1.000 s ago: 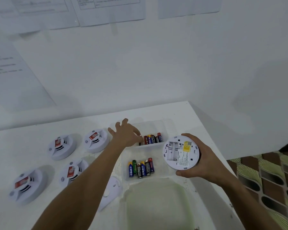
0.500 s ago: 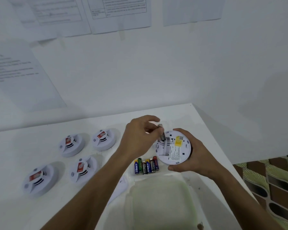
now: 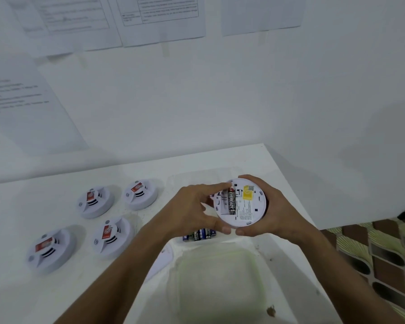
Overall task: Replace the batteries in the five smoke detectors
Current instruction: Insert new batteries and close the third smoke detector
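Since half a second ago the black battery (image 3: 231,203) has gone from the left hand's (image 3: 192,212) fingertips above the detector into the open compartment of the held smoke detector (image 3: 241,203).

Head view: right of centre, the right hand (image 3: 270,212) curls round the right rim of the upturned detector, thumb at its lower edge. The left hand's forefinger presses on the top end of the battery and its thumb braces the detector's lower left rim. Below the left hand, spare batteries (image 3: 200,234) lie in a clear tray (image 3: 222,172), largely hidden by the hands. Four more smoke detectors (image 3: 96,202) (image 3: 140,194) (image 3: 112,237) (image 3: 50,250) sit face up on the white table (image 3: 14,211) at lower left. A pale lid (image 3: 220,281) lies at the bottom centre.
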`<act>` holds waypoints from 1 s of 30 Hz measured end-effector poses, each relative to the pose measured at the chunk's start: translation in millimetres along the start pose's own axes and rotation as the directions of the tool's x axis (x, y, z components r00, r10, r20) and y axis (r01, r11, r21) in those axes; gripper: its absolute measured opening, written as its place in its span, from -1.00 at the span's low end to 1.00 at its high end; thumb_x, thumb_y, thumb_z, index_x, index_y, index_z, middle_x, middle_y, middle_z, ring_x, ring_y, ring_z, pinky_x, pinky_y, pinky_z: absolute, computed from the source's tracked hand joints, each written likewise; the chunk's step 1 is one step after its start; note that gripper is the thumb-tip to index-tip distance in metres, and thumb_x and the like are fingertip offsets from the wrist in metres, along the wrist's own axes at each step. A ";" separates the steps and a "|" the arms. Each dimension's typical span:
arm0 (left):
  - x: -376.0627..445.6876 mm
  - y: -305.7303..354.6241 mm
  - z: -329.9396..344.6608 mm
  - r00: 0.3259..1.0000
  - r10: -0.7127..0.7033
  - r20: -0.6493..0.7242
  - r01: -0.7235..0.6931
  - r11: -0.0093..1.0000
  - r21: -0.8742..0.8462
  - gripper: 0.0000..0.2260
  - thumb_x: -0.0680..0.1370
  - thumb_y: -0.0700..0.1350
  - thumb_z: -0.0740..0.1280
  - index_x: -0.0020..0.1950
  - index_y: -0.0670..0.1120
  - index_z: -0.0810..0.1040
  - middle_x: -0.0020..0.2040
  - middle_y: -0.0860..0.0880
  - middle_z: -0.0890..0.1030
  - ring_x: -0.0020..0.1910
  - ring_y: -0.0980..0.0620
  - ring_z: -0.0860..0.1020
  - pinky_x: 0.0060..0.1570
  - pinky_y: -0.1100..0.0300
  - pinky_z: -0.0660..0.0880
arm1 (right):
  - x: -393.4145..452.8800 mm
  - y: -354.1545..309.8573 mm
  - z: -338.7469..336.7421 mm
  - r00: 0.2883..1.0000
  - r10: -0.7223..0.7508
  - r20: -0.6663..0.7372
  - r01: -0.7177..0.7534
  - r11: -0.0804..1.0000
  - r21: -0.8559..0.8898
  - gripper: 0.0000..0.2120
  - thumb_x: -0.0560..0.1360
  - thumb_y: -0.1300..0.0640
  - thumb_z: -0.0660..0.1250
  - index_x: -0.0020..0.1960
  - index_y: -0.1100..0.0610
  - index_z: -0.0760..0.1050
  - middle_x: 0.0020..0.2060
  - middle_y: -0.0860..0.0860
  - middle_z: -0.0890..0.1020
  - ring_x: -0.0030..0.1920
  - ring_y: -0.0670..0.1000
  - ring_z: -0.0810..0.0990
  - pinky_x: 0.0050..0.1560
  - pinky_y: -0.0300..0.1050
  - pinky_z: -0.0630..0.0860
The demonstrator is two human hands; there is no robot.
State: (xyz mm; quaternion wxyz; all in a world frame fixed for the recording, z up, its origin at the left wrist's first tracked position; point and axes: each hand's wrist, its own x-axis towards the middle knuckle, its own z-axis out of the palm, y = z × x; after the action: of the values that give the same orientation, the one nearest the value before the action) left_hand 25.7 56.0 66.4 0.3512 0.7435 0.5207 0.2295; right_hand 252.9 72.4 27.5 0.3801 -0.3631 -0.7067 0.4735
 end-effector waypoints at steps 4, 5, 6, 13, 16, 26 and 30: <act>4.0 -3.5 0.2 0.999 0.047 -0.012 -0.048 0.999 -0.012 -0.31 0.22 -0.02 0.64 0.30 0.22 0.51 0.10 0.13 0.60 0.04 0.10 0.57 0.12 0.17 0.55 | 1.7 0.2 -1.5 1.000 -0.009 0.007 0.009 1.000 -0.018 -0.13 0.11 0.41 0.66 0.33 0.02 0.46 0.15 -0.05 0.61 0.18 0.00 0.59 0.09 -0.17 0.59; 3.9 -4.9 0.4 0.998 0.063 -0.006 -0.063 0.998 -0.012 -0.33 0.23 -0.02 0.63 0.29 0.23 0.51 0.11 0.13 0.59 0.05 0.10 0.56 0.13 0.17 0.54 | 2.8 -0.1 -1.8 1.000 -0.008 0.013 0.009 1.000 -0.022 -0.14 0.11 0.41 0.67 0.32 0.02 0.46 0.14 -0.05 0.61 0.17 -0.02 0.59 0.07 -0.20 0.58; 3.7 -6.2 0.5 0.997 0.075 0.008 -0.075 0.997 0.003 -0.35 0.25 -0.02 0.62 0.30 0.23 0.50 0.11 0.13 0.57 0.04 0.11 0.56 0.14 0.19 0.54 | 3.8 0.3 -2.2 1.000 -0.004 0.021 0.005 1.000 -0.023 -0.14 0.11 0.41 0.67 0.32 0.03 0.46 0.14 -0.05 0.61 0.17 -0.02 0.59 0.06 -0.21 0.58; 10.1 -9.8 -7.1 0.995 0.086 0.051 -0.088 0.995 0.046 -0.42 0.33 0.13 0.53 0.33 0.24 0.47 0.15 0.15 0.48 0.01 0.19 0.54 0.03 0.28 0.54 | 6.4 4.7 -2.0 1.000 0.030 0.001 -0.030 0.999 0.011 -0.11 0.13 0.36 0.66 0.38 0.08 0.40 0.17 -0.02 0.61 0.21 0.03 0.58 0.09 -0.14 0.58; 24.8 -18.6 -19.2 0.991 0.005 -0.133 -0.020 0.993 -0.117 -0.55 0.39 0.22 0.46 0.26 0.24 0.53 0.11 0.14 0.55 -0.03 0.19 0.60 0.00 0.20 0.58 | 5.4 6.8 -3.7 0.999 0.050 -0.014 -0.050 0.999 0.009 -0.12 0.13 0.36 0.67 0.37 0.05 0.41 0.15 -0.07 0.61 0.20 -0.03 0.58 0.06 -0.18 0.59; 106.1 -75.7 -12.5 0.933 -0.359 -0.002 0.343 0.889 0.302 -0.56 0.51 0.02 0.42 0.35 -0.08 0.49 -0.06 -0.11 0.67 -0.28 -0.04 0.66 -0.31 0.19 0.58 | 0.2 21.2 -12.8 0.993 0.102 -0.063 -0.102 0.995 0.000 -0.13 0.10 0.25 0.66 0.35 -0.01 0.41 0.17 -0.11 0.61 0.22 -0.04 0.57 0.09 -0.16 0.59; 115.6 -83.9 -5.4 0.925 -0.375 0.058 0.330 0.871 0.364 -0.58 0.53 0.03 0.40 0.34 -0.11 0.51 -0.01 -0.16 0.68 -0.24 -0.08 0.68 -0.37 0.26 0.53 | -1.6 25.9 -17.5 0.991 0.114 -0.071 -0.114 0.993 0.001 -0.13 0.10 0.19 0.67 0.34 -0.01 0.42 0.17 -0.08 0.61 0.22 -0.01 0.57 0.13 -0.11 0.59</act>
State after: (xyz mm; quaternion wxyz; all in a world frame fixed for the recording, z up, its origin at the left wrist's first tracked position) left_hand 11.2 183.4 3.2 0.2826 0.6990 0.6567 0.0184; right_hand 272.9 85.4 7.3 0.3769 -0.4201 -0.6714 0.4802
